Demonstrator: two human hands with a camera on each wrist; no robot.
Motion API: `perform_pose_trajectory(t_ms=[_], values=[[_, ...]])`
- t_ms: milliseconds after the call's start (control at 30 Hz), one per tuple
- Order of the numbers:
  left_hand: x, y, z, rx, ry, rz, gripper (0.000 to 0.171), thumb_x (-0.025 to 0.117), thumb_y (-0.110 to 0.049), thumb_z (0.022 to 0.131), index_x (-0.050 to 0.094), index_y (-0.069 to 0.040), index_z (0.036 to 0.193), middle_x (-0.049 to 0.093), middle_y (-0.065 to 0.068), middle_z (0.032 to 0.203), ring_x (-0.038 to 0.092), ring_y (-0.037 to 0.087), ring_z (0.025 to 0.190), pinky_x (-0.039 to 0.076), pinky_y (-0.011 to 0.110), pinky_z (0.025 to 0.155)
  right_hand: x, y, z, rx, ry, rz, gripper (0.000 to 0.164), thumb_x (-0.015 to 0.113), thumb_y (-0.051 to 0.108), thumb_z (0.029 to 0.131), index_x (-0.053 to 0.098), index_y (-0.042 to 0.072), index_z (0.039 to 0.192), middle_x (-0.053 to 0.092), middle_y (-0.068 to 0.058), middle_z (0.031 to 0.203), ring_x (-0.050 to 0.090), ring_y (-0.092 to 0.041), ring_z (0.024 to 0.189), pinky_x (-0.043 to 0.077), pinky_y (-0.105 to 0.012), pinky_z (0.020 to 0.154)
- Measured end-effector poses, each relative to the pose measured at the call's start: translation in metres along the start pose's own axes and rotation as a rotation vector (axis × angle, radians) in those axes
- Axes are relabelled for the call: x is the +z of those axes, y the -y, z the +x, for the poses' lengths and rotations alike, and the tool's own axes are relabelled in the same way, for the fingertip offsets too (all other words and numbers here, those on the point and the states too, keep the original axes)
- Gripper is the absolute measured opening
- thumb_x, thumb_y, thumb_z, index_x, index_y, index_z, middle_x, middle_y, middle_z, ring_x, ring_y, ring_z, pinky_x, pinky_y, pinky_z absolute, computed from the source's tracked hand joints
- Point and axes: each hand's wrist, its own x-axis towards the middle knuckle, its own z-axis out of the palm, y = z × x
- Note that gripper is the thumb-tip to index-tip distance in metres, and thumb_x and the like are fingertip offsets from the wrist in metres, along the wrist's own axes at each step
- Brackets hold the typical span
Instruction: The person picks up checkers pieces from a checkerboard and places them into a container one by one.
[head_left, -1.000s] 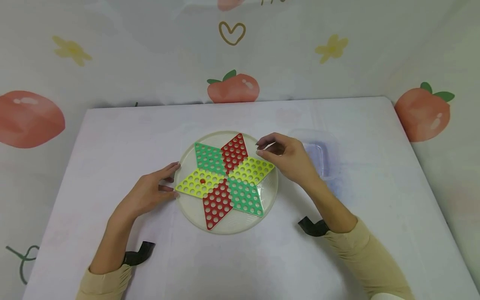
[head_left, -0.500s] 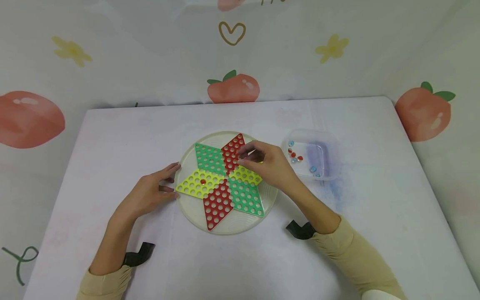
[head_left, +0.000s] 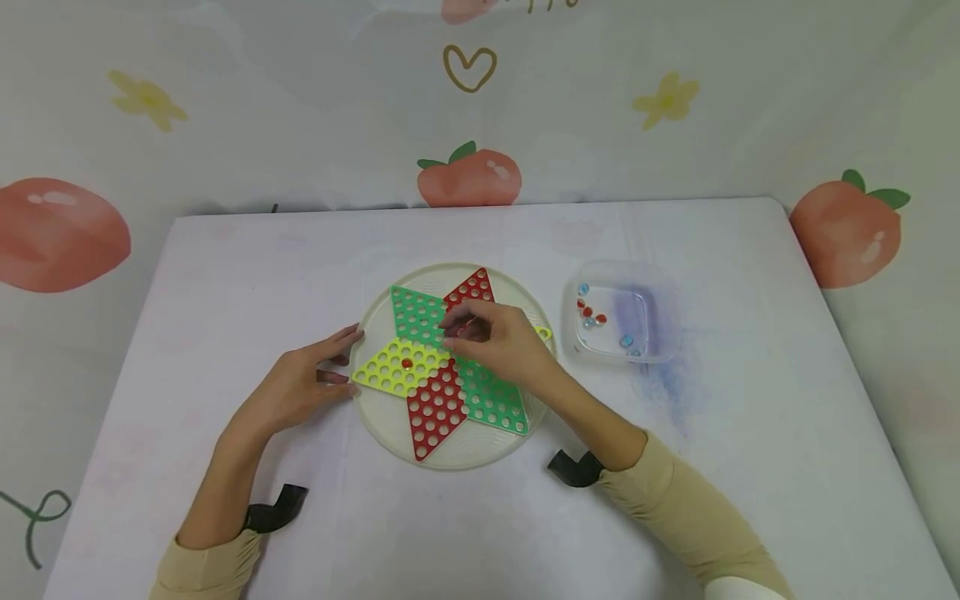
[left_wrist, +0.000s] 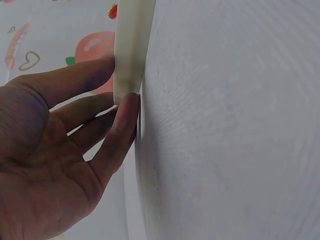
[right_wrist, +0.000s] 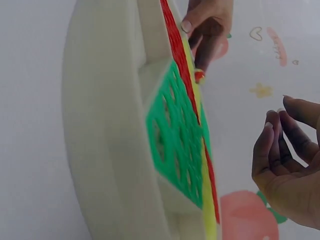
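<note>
A round, cream-coloured Chinese checkers board (head_left: 390, 427) carries a six-pointed star of red, green and yellow sections full of round holes. One red marble (head_left: 407, 363) sits in a hole of the left yellow section. My left hand (head_left: 303, 375) touches the board's left rim with fairly straight fingers; the left wrist view shows its fingertips against the side wall. My right hand (head_left: 498, 342) hovers above the star's centre, thumb and fingers brought close together and covering parts of the red, yellow and green sections. I cannot tell whether a marble is between those fingertips.
Right of the board stands a clear plastic box (head_left: 663, 333) holding several red and blue marbles. A white cloth (head_left: 780, 375) covers the table, its far edge meeting a backdrop printed with peaches (head_left: 472, 177) and flowers.
My right hand has moved left from beside the box, across the right yellow section, to the star's centre, uncovering the marbles in the box. The left hand stays at the rim.
</note>
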Motion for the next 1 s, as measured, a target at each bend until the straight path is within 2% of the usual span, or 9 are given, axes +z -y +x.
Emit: perform_pose_trajectory(t_ms=[333,700,1000], values=[[-0.003,0.0,0.001,-0.01,-0.001,-0.001,0.078,0.079,-0.002,0.082,0.042,-0.005,0.15,0.044,0.015,0.152,0.068,0.029,0.101,0.058,0.033,0.085,0.022,-0.001,0.006,0.019,0.066,-0.006,0.02,0.076,0.011,0.088,0.071,0.003,0.105,0.069,0.002,0.096,0.066,-0.01,0.079,0.057,-0.025,0.074],[-0.002,0.001,0.0,-0.019,-0.001,-0.007,0.078,0.079,-0.004,0.083,0.041,-0.007,0.151,0.048,0.019,0.147,0.069,0.028,0.099,0.058,0.034,0.084,0.045,-0.004,0.013,0.096,0.107,-0.167,0.018,0.077,0.018,0.088,0.074,0.01,0.105,0.071,0.007,0.092,0.064,-0.005,0.077,0.054,-0.019,0.07],[-0.002,-0.001,-0.001,-0.013,0.006,-0.028,0.078,0.079,-0.005,0.084,0.041,-0.007,0.152,0.051,0.022,0.142,0.07,0.027,0.098,0.058,0.034,0.084,0.052,-0.008,0.017,0.13,0.107,-0.209,0.016,0.076,0.019,0.088,0.075,0.013,0.103,0.072,0.008,0.093,0.063,-0.002,0.076,0.054,-0.019,0.066]])
